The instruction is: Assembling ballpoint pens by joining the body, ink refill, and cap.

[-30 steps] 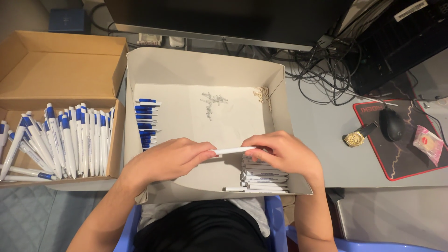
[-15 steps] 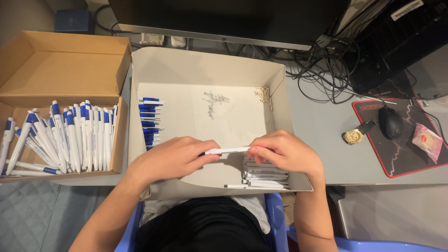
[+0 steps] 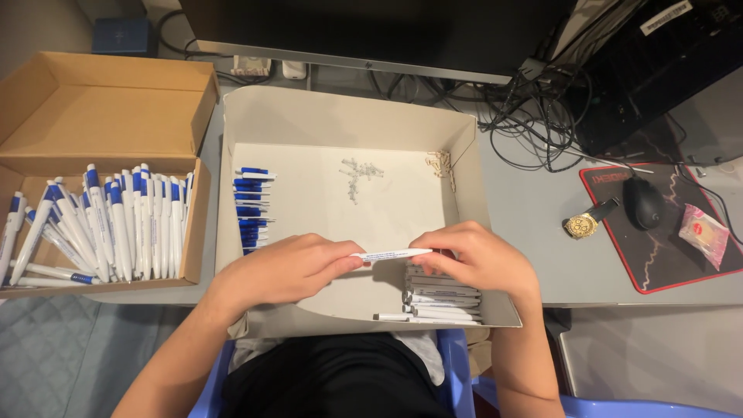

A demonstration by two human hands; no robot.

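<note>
The ends of the white pen barrel [image 3: 391,253] are covered by the left hand [image 3: 290,267] and right hand [image 3: 480,259]. The stack of barrels [image 3: 441,298] is partly hidden. The small parts [image 3: 360,172] are possibly springs, too small to tell.

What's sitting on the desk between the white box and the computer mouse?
In the head view, a gold wristwatch lies between the white box and the black mouse, at the mouse pad's left edge.

To my right, a black mouse [image 3: 643,202] sits on a red-edged mousepad [image 3: 658,271]. A gold wristwatch [image 3: 582,224] lies beside it. Cables [image 3: 534,116] tangle behind.
</note>
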